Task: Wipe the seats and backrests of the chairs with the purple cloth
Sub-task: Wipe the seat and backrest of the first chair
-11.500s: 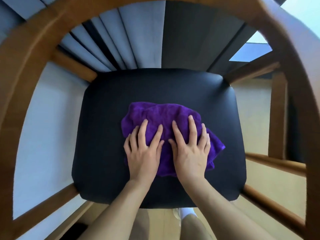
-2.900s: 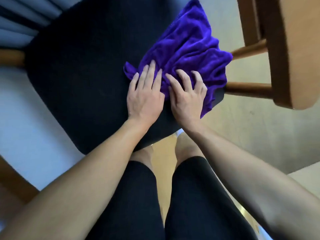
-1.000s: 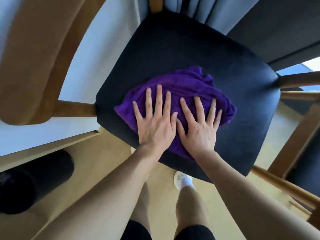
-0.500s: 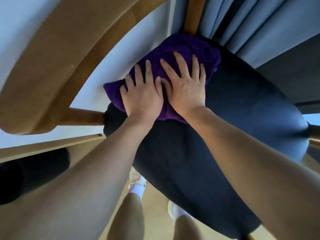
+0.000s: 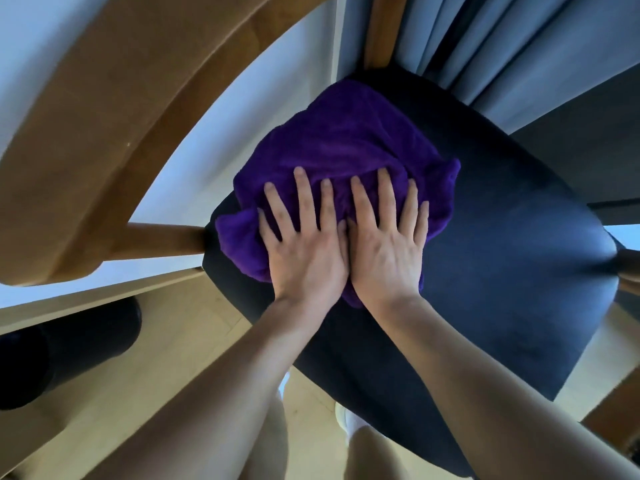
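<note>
I see the chair seat (image 5: pixel 502 271), black and padded, fill the middle and right of the head view, with the curved wooden backrest rail (image 5: pixel 104 133) at left. The purple cloth (image 5: pixel 346 140) lies on the seat's far left part and reaches its left edge. It is bunched, about as broad as it is long, so I cannot name a firm long axis; one rounded lobe points to the far corner by the wooden post. The left hand (image 5: pixel 306 251) and right hand (image 5: pixel 386 251) press flat on the cloth's near half, side by side and touching, fingers straight, spread and pointing away from the person.
</note>
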Demonstrator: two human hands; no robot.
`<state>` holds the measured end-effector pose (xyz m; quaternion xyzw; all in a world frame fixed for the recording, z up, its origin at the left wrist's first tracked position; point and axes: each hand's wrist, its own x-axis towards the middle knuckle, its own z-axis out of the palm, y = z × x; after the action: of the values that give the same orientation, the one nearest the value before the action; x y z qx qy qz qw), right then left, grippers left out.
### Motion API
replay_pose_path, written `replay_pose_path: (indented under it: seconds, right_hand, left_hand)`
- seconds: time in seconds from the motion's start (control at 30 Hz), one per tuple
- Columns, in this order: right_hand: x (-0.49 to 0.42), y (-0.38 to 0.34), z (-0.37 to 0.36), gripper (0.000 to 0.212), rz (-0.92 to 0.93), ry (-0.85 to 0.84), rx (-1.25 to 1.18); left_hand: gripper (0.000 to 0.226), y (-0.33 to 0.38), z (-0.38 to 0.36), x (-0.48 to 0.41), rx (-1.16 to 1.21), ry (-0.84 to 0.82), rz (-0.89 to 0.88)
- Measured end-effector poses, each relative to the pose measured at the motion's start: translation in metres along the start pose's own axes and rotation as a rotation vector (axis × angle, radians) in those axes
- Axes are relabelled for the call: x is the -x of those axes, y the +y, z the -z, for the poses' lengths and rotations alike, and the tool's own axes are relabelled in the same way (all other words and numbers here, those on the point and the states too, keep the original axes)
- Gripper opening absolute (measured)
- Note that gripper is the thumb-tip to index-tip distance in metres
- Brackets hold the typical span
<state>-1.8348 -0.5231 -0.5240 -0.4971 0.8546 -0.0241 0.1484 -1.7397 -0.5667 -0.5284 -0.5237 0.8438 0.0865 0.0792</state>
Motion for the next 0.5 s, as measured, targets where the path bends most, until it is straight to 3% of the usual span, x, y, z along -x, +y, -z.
replay_pose_path:
  seconds: [0.5]
  right_hand:
    - [-0.146, 0.03, 0.031, 0.05, -0.082, 0.158, -0.077]
  left_hand:
    - [0.047, 0.023, 0.036, -0.163, 0.18, -0.036, -0.159]
